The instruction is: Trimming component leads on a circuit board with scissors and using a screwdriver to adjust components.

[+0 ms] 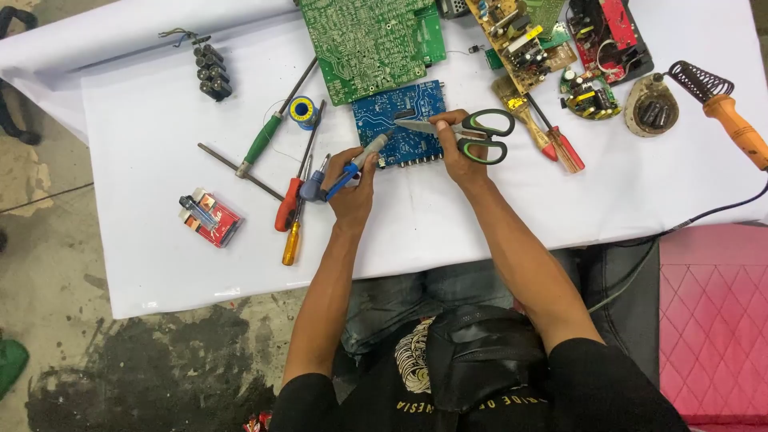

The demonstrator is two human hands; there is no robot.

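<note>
On white-covered table (480, 208), circuit boards (372, 44), tools

Scissors (468, 132) on small board (400, 120); screwdrivers (290, 210) left; soldering iron (732, 120) right.

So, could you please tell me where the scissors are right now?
In the head view, the scissors are in the right hand, just right of centre, blades pointing left over the blue circuit board, below the green circuit board.
</note>
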